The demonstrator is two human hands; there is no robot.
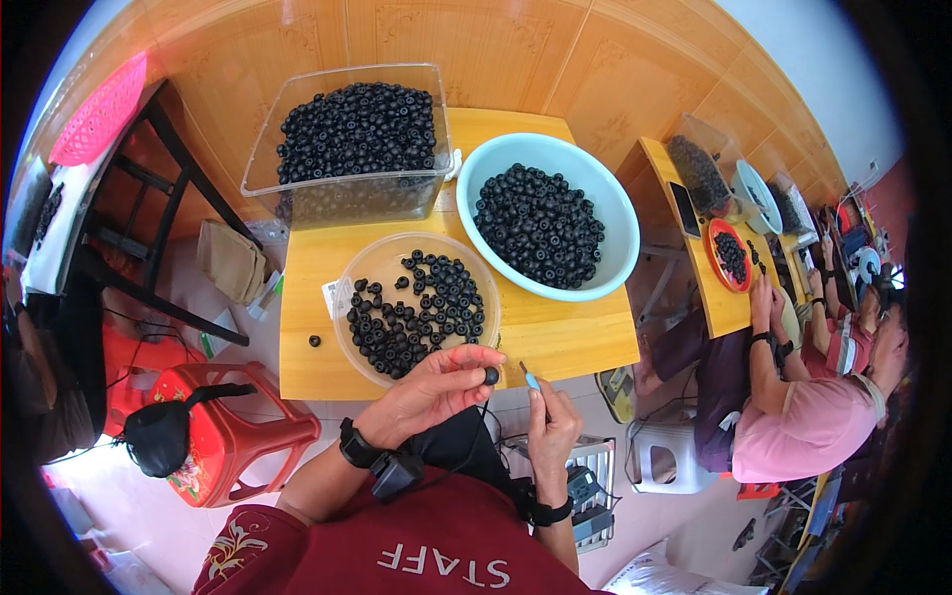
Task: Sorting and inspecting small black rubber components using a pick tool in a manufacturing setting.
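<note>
My left hand (441, 387) is closed in a pinch on a small black round part (491, 376), above the front edge of the yellow wooden table (585, 347). A short way to its right, my right hand (553, 426) grips a slim tool (532, 381) with a light-blue handle and a thin metal tip. The tip points toward the black part, with a gap between them. Just beyond my left hand stands a shallow clear round tub (349, 349), scattered inside with many black parts (436, 297), several showing a hole in the middle.
At the back of the table, a clear rectangular bin (357, 193) and a light-blue basin (623, 248) hold heaps of black parts. One loose part (314, 341) lies at left. A red stool (233, 426) stands left; co-workers (793, 397) sit at another table (716, 297) on the right.
</note>
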